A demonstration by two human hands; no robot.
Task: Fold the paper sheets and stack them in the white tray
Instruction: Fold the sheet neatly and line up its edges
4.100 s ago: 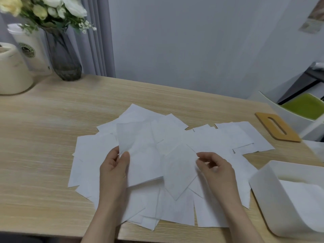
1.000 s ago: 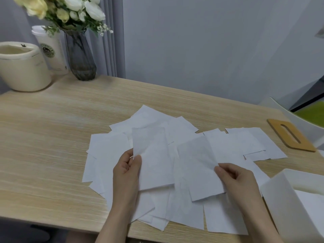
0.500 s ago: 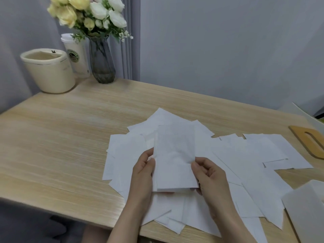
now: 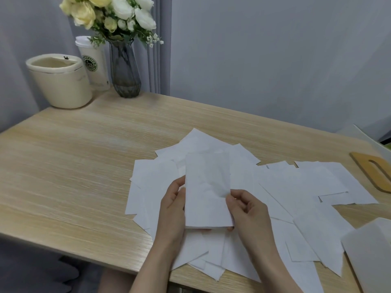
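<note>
Sheet folded, both hands on it.

My left hand (image 4: 172, 205) and right hand (image 4: 246, 208) pinch the sheet's (image 4: 207, 191) long sides above the loose pile (image 4: 296, 187), its long axis pointing away from me. Tray (image 4: 368, 250) sits low to my right, nearer my right hand; nothing blocks the way across the surface (image 4: 74, 166).

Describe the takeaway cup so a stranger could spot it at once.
Look to the far left corner of the wooden table. Between the cream bin and the grey glass vase of flowers stands the cup, the only thing with a white lid and round green logo.
</note>
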